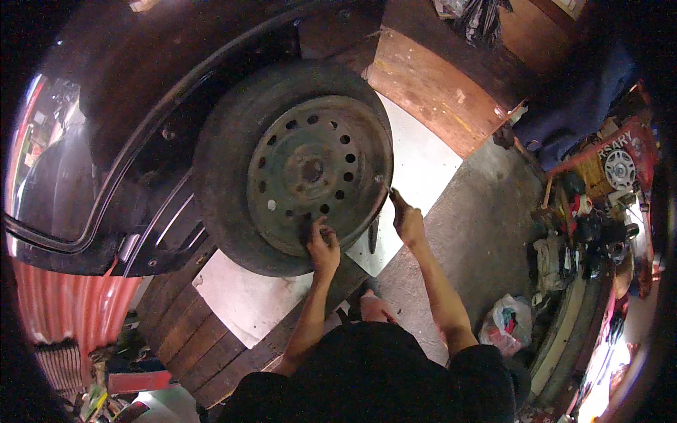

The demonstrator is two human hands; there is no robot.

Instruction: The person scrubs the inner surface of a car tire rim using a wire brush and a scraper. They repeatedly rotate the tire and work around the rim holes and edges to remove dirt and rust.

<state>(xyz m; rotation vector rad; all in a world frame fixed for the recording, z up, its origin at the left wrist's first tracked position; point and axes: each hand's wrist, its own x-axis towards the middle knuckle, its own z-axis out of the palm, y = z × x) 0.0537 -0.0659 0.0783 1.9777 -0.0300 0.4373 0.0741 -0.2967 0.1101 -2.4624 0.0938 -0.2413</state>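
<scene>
In front of me a dark tyre stands with its steel wheel rim facing me. The rim is dull and rusty, with a ring of round holes and a hub opening at the centre. My left hand is at the rim's lower edge, fingers curled in below a hole; anything they hold is hidden. My right hand is closed at the wheel's right edge, its dark fingertips pinched together. What they grip there is too small to make out. Between the hands, a narrow dark strip shows beside the wheel.
A dark car body fills the left. White sheets lie under the wheel, partly over wooden planks. A brown board is behind. Right, concrete floor runs to cluttered parts and a plastic bag. My foot is below.
</scene>
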